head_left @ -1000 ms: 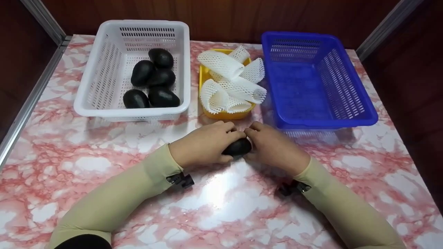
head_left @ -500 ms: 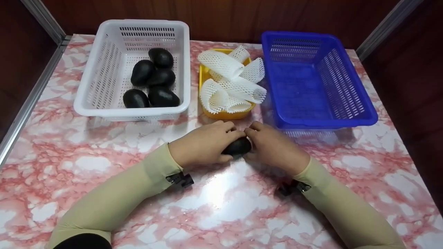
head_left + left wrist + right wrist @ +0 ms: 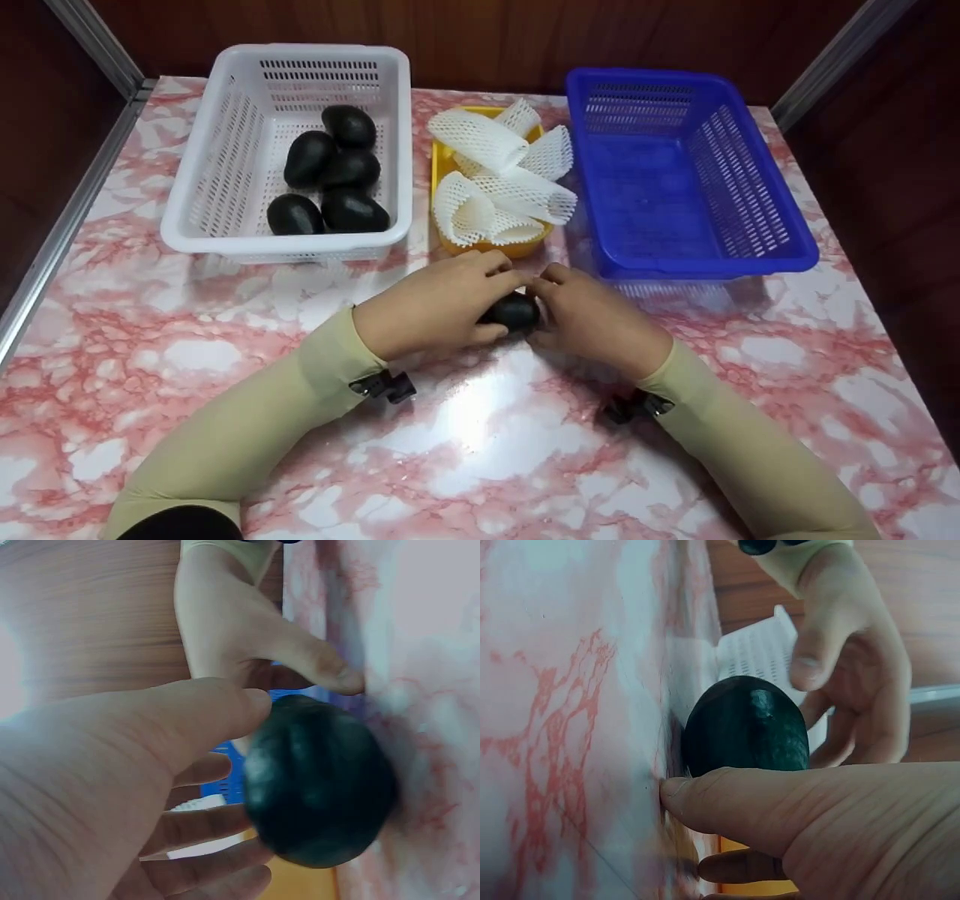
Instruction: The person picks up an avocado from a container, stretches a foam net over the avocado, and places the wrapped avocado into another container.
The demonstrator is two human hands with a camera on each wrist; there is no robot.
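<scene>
The person has both hands close together over the desk point(image 3: 465, 480), with one dark avocado point(image 3: 512, 313) lying between them. This avocado is near the front of the yellow container, and in both wrist views it lies low, at the desk surface. The left hand point(image 3: 439, 304) is curved loosely around its left side, with the thumb and the fingers spread apart; I cannot tell surely whether the fingertips touch the skin of the fruit. The right hand point(image 3: 600, 319) is on the other side. Its thumb is stretched out almost straight along the fruit and the fingers reach forward, so it does not look tightly gripping, but the exact contact is hidden from me. In the head view the forefingers of the two hands come very near each other above the fruit.

Behind, to the left, stands a white basket point(image 3: 285, 244), and in it five dark avocados point(image 3: 310, 159) lie in a group toward its right side. In the middle is the yellow container point(image 3: 444, 160), filled above its rim with white foam nets point(image 3: 480, 142), rolled like tubes and leaning in different directions. To the right is a blue basket point(image 3: 645, 210) with slotted walls.
</scene>
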